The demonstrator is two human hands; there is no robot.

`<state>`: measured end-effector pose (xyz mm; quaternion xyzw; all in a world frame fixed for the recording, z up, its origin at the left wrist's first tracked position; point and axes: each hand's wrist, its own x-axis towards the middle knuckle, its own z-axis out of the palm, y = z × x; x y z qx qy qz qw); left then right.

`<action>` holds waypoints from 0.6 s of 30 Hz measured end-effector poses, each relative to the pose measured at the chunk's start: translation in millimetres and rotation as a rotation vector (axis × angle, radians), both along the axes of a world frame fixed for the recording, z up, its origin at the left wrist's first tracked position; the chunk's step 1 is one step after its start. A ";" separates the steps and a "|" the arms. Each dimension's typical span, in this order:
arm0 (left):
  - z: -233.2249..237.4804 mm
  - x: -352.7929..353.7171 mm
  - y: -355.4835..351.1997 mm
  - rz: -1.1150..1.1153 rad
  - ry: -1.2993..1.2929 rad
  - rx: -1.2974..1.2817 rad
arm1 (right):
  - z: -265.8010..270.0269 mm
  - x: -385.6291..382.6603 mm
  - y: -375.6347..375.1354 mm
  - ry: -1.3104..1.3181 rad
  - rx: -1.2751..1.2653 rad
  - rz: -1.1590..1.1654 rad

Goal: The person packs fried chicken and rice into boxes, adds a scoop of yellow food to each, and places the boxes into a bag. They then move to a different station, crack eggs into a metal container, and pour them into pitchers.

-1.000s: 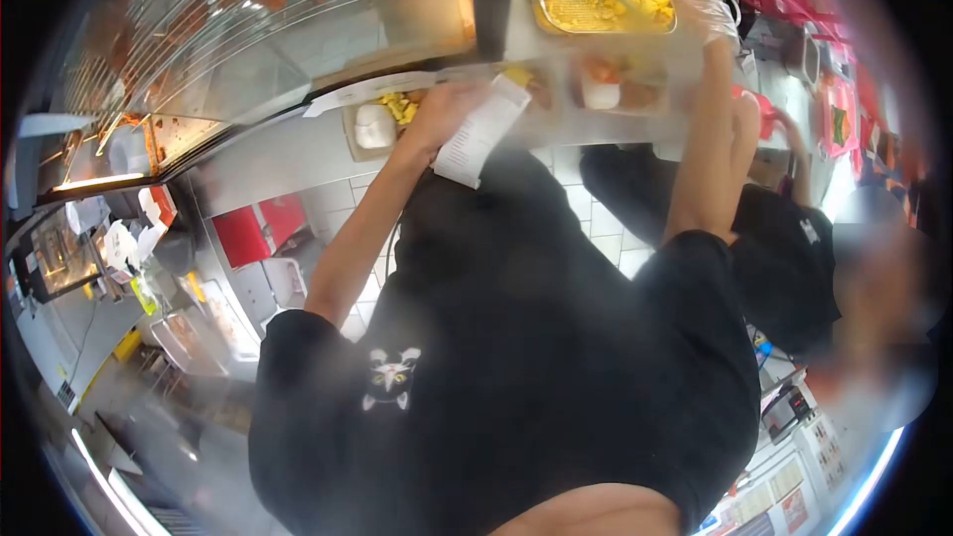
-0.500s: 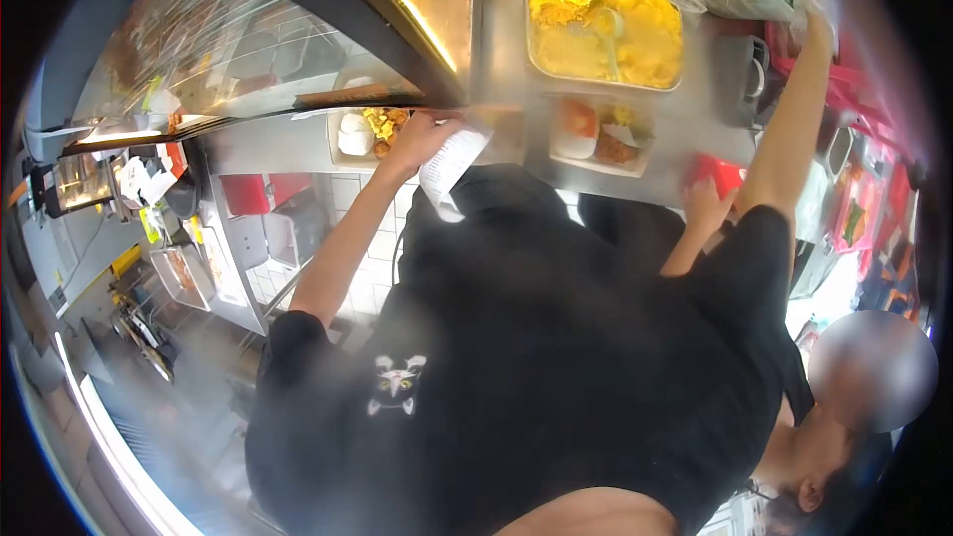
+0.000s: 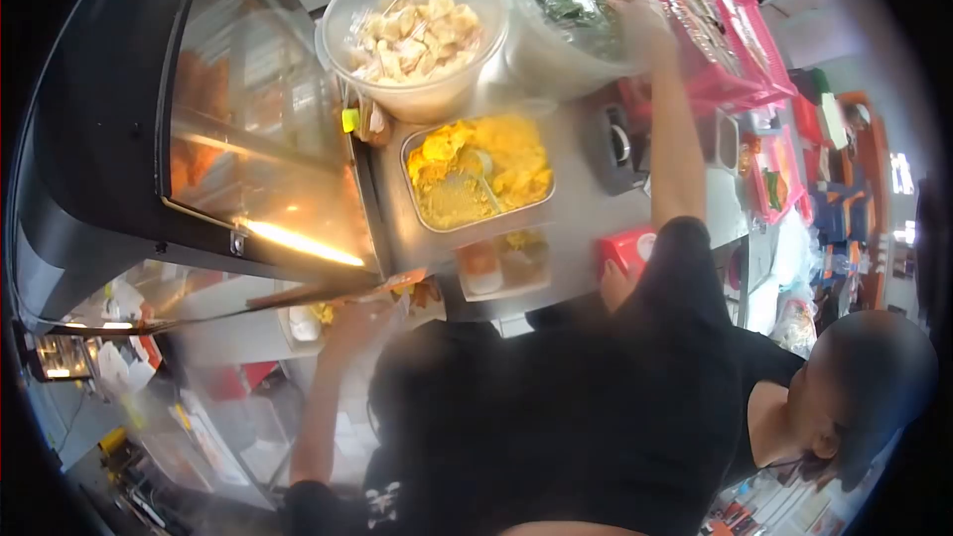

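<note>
My right arm stretches to a white plastic tub [image 3: 541,65] of green leafy stuff in clear wrap; my right hand [image 3: 640,25] is over its right side, too smeared by motion to show the fingers. Low at the left, my blurred left hand [image 3: 359,323] holds a white printed paper [image 3: 395,316] beside a food box [image 3: 306,326] with white and yellow food. Another food box [image 3: 504,266] stands on the counter below a metal tray [image 3: 478,228] of yellow food with a serving spoon in it. A co-worker's hand [image 3: 617,288] touches a red box [image 3: 625,250].
A large tub [image 3: 417,99] of pale chunks stands behind the tray. At the left is a lit glass display case [image 3: 268,159]. A pink basket [image 3: 740,79] with packets and a dark grey container [image 3: 617,154] stand at the right. A co-worker [image 3: 784,397] is close by.
The view has tilted up toward the back of the counter, bringing both tubs and the pink basket into sight. My right hand has come to the tub of wrapped greens. My left hand keeps the paper.
</note>
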<state>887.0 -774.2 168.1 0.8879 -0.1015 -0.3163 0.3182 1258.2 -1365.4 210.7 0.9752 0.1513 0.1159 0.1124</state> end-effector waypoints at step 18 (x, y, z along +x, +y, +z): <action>-5.7 -73.5 100.2 0.098 -0.135 -0.238 | 41.6 -267.5 201.6 0.414 1.661 0.407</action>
